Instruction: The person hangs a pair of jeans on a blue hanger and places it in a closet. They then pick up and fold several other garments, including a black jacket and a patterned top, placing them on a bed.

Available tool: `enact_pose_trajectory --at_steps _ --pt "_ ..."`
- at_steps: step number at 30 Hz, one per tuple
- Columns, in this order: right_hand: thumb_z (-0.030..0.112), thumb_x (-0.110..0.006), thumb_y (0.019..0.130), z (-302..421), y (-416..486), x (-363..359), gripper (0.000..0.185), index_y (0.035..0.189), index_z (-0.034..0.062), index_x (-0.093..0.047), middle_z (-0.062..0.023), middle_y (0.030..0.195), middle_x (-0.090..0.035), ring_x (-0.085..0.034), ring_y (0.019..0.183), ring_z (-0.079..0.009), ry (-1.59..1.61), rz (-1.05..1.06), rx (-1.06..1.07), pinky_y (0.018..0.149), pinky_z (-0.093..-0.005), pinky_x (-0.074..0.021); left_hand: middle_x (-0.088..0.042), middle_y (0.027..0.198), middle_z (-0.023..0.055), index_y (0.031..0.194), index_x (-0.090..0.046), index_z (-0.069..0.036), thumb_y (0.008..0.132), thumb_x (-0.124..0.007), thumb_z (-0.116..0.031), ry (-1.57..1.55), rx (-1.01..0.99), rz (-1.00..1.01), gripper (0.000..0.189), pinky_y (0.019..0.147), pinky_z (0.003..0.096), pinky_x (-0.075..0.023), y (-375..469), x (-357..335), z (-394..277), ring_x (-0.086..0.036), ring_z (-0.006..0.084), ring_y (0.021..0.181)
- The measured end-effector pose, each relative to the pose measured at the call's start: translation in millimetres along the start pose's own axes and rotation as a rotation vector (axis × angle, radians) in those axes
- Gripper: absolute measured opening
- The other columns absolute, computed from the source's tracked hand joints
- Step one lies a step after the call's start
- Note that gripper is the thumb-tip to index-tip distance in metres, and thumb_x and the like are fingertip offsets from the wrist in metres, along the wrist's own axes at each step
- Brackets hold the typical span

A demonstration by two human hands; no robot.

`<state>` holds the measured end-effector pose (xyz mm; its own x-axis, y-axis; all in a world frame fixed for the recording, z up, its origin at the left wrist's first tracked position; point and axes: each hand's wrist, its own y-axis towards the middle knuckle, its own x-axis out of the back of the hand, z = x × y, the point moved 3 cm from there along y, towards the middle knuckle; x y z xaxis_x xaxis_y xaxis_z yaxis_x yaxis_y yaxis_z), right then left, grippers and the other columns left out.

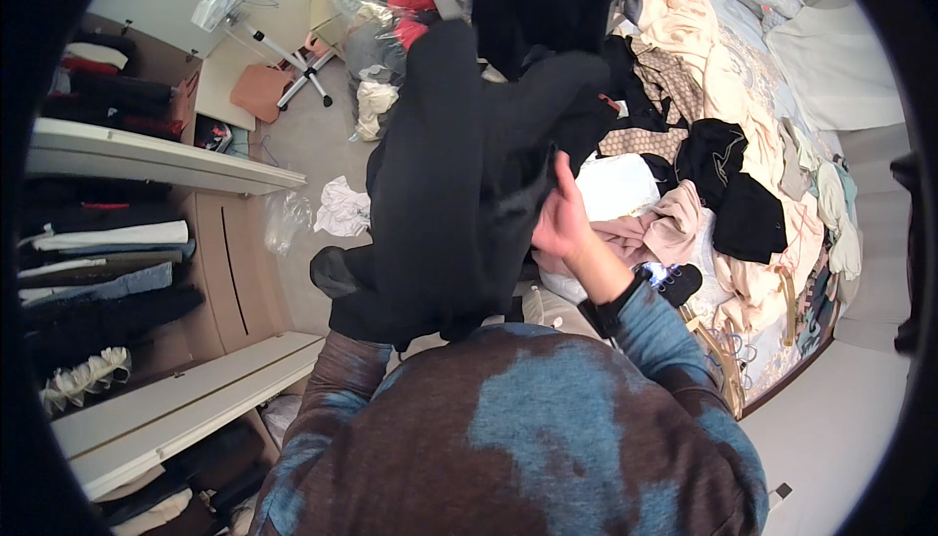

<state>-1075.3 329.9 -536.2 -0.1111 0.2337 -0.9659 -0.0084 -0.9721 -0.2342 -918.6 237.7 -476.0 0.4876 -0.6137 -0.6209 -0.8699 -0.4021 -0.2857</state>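
Observation:
A large black garment hangs in front of my body, its folds raised and spread. My right hand is shut on its right edge, thumb up, with a dark band at the wrist. The garment hides my left hand; only the left sleeve shows below it. Beyond it is another black cloth. Right of my right hand lie a white folded item, a dusty pink cloth and a black garment with a drawstring.
A bed heaped with clothes and hangers runs along the right. Open wardrobe shelves with hanging clothes stand at the left. On the floor lie a crumpled white cloth and clear plastic; a wheeled stand is farther back.

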Motion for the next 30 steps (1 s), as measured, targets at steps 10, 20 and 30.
enact_pose_trajectory --at_steps 10,20,30 --pt "0.016 -0.052 0.086 -16 22 -110 0.033 0.114 -0.0015 -0.057 -0.0129 0.109 -0.062 -0.059 0.100 -0.0236 -0.876 0.319 0.349 0.091 -0.0330 -0.0469 -0.057 0.119 0.0087 0.135 -0.046 -0.004 0.091 -0.061 -0.020 0.566 -0.090 -0.146 0.049 0.092 0.0289 -0.0459 -104 99 -10 -0.057 0.0159 0.103" --pt "0.013 -0.049 0.088 -59 62 -145 0.019 0.096 0.0021 -0.063 -0.0061 0.098 -0.065 -0.060 0.091 -0.0181 -0.669 0.199 0.289 0.085 -0.0313 -0.0479 -0.054 0.128 0.0096 0.133 -0.045 0.000 0.089 -0.065 -0.026 0.286 -0.387 0.021 0.055 0.100 0.0332 -0.0399 -137 81 -82 -0.050 0.0178 0.118" --pt "0.017 -0.036 0.096 -51 44 -178 0.036 0.119 -0.0014 -0.056 -0.0152 0.118 -0.061 -0.061 0.106 -0.0267 -0.716 -0.019 0.419 0.095 -0.0381 -0.0482 -0.065 0.104 0.0063 0.112 -0.059 0.002 0.096 -0.054 -0.012 0.176 -0.612 -0.199 0.022 0.083 0.0258 -0.0503 -149 68 -156 -0.062 0.0117 0.091"
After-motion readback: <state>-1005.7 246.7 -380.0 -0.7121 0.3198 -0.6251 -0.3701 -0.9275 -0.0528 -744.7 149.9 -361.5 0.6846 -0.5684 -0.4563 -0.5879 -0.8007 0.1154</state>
